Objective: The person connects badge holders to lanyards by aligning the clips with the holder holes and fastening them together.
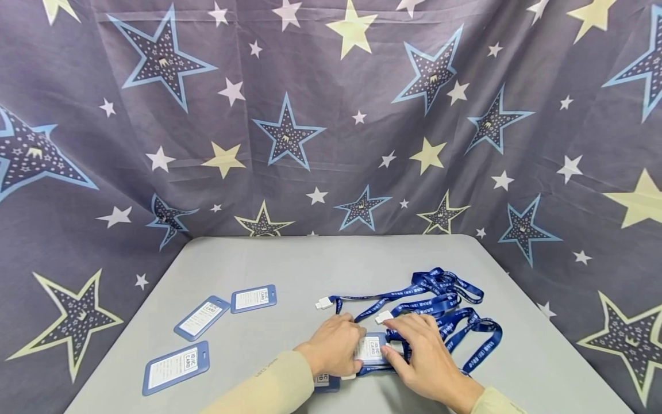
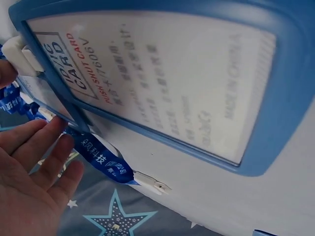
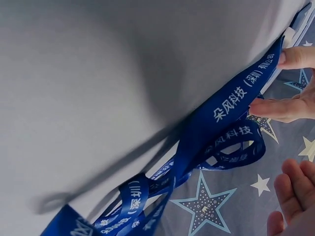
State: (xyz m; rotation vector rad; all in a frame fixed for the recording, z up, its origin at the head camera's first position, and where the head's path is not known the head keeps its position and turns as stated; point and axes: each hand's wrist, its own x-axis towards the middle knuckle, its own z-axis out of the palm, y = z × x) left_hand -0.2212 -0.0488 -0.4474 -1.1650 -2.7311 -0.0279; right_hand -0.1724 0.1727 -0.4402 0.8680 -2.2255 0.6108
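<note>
A blue-framed ID card holder (image 1: 370, 349) lies at the near middle of the table. My left hand (image 1: 333, 348) grips its left end, thumb on the near side and fingers on the far side. At the holder's right end, my right hand (image 1: 431, 359) pinches the end of a blue lanyard (image 3: 236, 101) between thumb and index finger; the other fingers hang loose. Another card holder (image 2: 157, 88) sits under my left wrist, with a white clip (image 2: 22, 56) at its slotted end. The exact join at the pinched lanyard end is hidden.
Several blue lanyards (image 1: 439, 282) lie tangled beyond and right of my right hand. White clips (image 1: 324, 303) stick out to their left. On the table's left lie three more card holders (image 1: 176, 367). A star-patterned curtain (image 1: 289, 190) surrounds the grey table (image 1: 310, 261).
</note>
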